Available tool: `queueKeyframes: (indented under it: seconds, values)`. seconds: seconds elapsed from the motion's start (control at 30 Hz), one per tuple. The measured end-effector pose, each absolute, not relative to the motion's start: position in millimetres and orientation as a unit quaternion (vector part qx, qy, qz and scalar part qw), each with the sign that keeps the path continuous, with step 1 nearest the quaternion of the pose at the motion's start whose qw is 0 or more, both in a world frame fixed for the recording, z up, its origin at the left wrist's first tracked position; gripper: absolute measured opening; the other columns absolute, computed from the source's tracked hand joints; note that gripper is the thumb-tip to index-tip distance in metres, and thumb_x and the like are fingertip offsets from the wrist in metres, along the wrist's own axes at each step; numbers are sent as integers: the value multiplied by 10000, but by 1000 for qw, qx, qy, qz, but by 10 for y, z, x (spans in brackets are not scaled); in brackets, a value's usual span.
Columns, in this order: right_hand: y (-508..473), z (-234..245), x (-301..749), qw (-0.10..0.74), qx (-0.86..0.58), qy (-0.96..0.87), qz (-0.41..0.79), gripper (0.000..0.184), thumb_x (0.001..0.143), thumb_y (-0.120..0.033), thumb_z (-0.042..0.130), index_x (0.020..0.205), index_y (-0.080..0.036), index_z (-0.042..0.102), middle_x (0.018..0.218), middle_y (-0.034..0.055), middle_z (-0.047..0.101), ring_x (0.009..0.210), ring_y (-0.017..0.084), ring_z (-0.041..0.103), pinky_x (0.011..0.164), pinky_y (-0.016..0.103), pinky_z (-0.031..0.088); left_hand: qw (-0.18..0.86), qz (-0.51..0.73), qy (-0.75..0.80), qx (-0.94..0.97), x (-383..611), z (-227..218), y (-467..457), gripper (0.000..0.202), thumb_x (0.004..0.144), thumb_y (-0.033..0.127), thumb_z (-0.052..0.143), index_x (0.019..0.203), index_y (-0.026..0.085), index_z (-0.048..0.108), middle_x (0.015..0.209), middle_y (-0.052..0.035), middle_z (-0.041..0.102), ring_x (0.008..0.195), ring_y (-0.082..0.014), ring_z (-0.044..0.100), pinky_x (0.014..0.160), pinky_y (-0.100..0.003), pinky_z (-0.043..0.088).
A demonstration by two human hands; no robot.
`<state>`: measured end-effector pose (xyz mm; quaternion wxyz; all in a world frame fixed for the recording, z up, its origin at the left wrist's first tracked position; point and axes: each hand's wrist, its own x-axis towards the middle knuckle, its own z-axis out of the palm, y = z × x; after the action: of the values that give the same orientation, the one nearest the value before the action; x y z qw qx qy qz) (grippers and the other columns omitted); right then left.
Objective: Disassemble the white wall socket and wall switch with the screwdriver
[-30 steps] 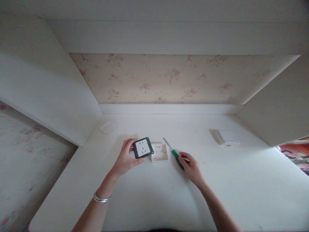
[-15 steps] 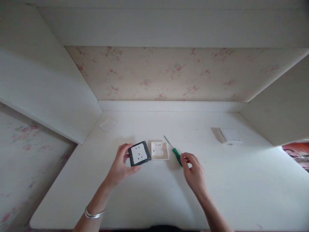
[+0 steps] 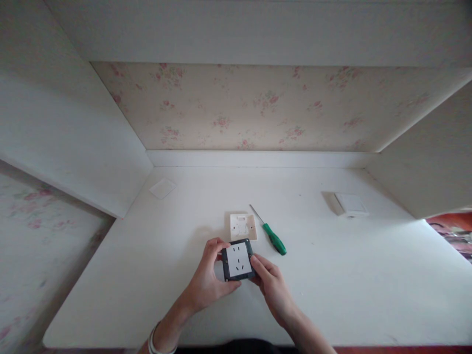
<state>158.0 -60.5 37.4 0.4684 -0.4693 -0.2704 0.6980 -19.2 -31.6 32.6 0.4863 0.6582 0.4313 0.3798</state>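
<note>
A power socket with a white slotted face and dark frame is held between my two hands. My left hand grips its left side, fingers at the upper edge and thumb along the lower one. On the right edge, my right hand pinches the frame with thumb and fingers. Just behind the socket lies a white square mounting box, its open side up and its front edge partly covered. A green-handled screwdriver rests on the table to the right of the box, its shaft pointing away from me.
On the white tabletop, a thin white square frame lies at the back left. A white box-shaped switch or socket unit sits at the back right. White panels and a floral wall enclose the back and sides.
My right hand has left the screwdriver on the table and taken hold of the socket's right edge. My left hand has brought the socket rightward and closer to me.
</note>
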Motion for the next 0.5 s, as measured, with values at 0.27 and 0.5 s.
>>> queueKeyframes:
  seconds: [0.27, 0.5]
  values:
    - [-644, 268, 1592, 487, -502, -242, 672, 270, 847, -430, 549, 931, -193, 646, 862, 35, 605, 832, 168, 529, 762, 299, 449, 619, 439, 407, 508, -130, 283, -323, 604, 725, 262, 703, 1256, 264, 414, 1312, -100, 414, 1142, -260, 501, 920, -386, 459]
    - [-634, 240, 1607, 483, -513, -249, 665, 281, 847, -449, 536, 896, -189, 630, 829, 30, 593, 810, 166, 526, 752, 294, 449, 650, 434, 502, 372, -105, 210, -293, 345, 806, 413, 602, 1017, 141, 632, 953, -95, 679, 821, -214, 646, 729, -329, 526]
